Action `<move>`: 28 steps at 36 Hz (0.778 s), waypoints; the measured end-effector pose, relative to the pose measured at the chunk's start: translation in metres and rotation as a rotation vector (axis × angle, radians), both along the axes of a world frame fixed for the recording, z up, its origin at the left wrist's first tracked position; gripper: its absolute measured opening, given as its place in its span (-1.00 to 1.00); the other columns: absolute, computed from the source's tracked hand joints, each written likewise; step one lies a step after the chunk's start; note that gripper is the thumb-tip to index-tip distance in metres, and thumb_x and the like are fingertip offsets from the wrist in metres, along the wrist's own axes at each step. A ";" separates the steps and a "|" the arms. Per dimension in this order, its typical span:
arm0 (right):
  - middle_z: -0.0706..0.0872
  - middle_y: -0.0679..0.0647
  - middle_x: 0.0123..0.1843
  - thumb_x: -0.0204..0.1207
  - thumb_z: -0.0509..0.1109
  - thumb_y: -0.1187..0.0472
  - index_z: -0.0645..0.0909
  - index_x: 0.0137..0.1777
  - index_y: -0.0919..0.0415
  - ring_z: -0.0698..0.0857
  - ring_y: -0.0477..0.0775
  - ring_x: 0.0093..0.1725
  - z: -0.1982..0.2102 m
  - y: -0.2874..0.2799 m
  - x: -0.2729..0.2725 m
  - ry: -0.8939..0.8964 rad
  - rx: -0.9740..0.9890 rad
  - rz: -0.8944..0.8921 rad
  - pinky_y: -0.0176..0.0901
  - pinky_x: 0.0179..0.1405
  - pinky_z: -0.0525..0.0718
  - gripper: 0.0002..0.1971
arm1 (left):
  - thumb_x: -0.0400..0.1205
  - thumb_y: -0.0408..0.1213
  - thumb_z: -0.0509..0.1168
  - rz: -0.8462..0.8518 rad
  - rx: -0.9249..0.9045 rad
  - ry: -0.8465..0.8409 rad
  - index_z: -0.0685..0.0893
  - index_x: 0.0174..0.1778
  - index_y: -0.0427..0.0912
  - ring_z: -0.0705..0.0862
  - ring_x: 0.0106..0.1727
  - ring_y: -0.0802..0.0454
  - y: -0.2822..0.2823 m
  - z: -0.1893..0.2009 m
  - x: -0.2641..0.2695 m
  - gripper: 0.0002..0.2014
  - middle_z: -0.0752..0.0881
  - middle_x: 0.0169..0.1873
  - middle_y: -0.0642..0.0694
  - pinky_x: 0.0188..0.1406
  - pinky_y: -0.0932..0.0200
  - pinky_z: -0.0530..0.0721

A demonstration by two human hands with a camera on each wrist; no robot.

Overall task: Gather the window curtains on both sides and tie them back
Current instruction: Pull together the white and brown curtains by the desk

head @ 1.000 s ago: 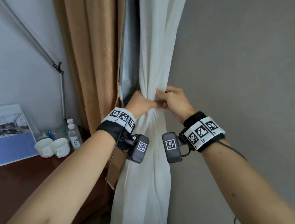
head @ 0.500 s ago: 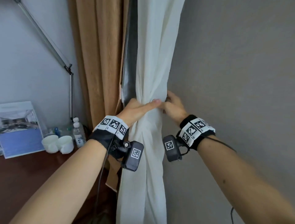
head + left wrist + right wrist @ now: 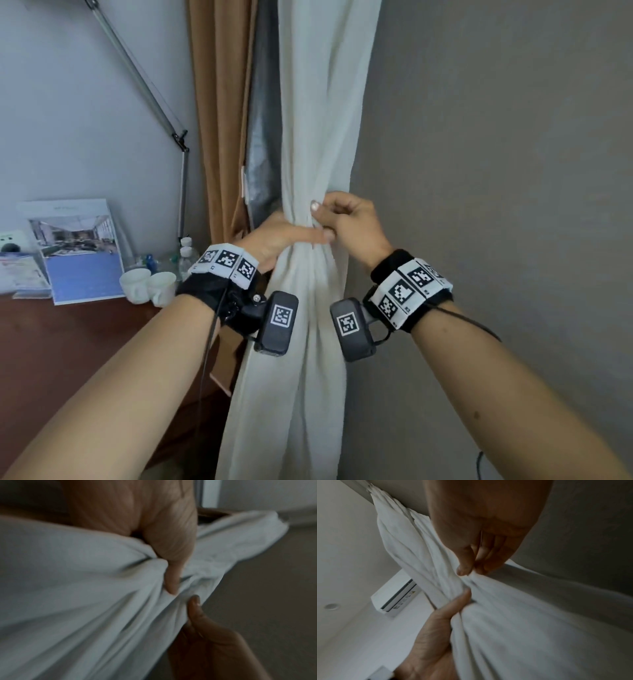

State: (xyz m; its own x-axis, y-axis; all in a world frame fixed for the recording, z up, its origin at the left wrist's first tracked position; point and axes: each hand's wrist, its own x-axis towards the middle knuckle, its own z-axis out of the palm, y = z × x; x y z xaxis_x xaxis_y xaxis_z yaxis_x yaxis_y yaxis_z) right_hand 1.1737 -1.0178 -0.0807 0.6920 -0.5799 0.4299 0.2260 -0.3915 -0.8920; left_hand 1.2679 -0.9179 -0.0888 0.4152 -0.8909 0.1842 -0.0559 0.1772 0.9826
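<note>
The white curtain point(image 3: 318, 130) hangs bunched beside the grey wall, with a tan curtain point(image 3: 219, 102) behind it to the left. My left hand point(image 3: 308, 236) wraps the bunch from the left, thumb lying across its front; its fingers are hidden behind the cloth. Just above that thumb my right hand point(image 3: 317, 214) pinches a fold of the white curtain between thumb and forefinger. In the left wrist view the left thumb point(image 3: 172, 577) digs into the white cloth point(image 3: 68, 588). In the right wrist view the right hand point(image 3: 469, 570) nips the gathered folds point(image 3: 522, 615).
A dark wooden desk point(image 3: 68, 349) stands at the left with two white cups point(image 3: 150, 286), water bottles point(image 3: 186, 253) and a brochure stand point(image 3: 78, 250). A lamp arm point(image 3: 144, 78) slants above it. The grey wall point(image 3: 496, 171) is close on the right.
My right hand came from the curtain's right edge round to its front and now pinches a fold above the left thumb. The left hand has kept its hold on the bunch.
</note>
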 end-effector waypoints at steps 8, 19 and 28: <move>0.72 -0.08 -0.37 0.43 0.44 0.40 0.71 -0.31 0.08 0.66 -0.16 -0.33 0.014 -0.001 0.006 0.015 -0.187 -0.117 -0.27 -0.18 0.65 -0.80 | 0.30 -0.41 0.63 0.291 0.099 -0.111 0.73 0.21 -0.16 0.74 0.17 0.05 -0.003 -0.004 0.016 -0.47 0.80 0.10 -0.04 0.21 0.13 0.66; 0.61 0.12 0.41 0.35 0.62 0.14 0.38 0.53 0.20 0.64 0.13 0.35 -0.028 -0.029 0.013 0.262 0.273 -0.125 0.07 0.40 0.58 -0.23 | 0.62 -0.36 0.39 0.325 0.112 0.012 0.68 0.25 -0.22 0.76 0.05 0.05 0.001 -0.024 0.014 -0.72 0.79 0.04 -0.05 0.09 0.16 0.69; 0.25 -0.03 -0.53 0.45 0.54 0.08 0.23 -0.54 0.12 0.25 -0.04 -0.47 -0.056 -0.004 0.012 -0.017 0.021 -0.426 -0.29 -0.50 0.26 -0.45 | 0.38 -0.46 0.58 0.420 0.048 -0.074 0.71 0.20 -0.13 0.74 0.03 0.26 -0.003 -0.059 0.002 -0.53 0.78 0.04 0.03 0.00 0.37 0.66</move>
State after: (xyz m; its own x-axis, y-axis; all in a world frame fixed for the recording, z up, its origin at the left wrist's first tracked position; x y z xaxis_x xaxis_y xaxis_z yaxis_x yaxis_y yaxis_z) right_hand 1.1853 -1.0220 -0.1370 0.3815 -0.8215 0.4238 0.0622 -0.4346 -0.8985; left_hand 1.2703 -0.9210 -0.1479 0.7308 -0.6558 0.1893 -0.1839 0.0778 0.9799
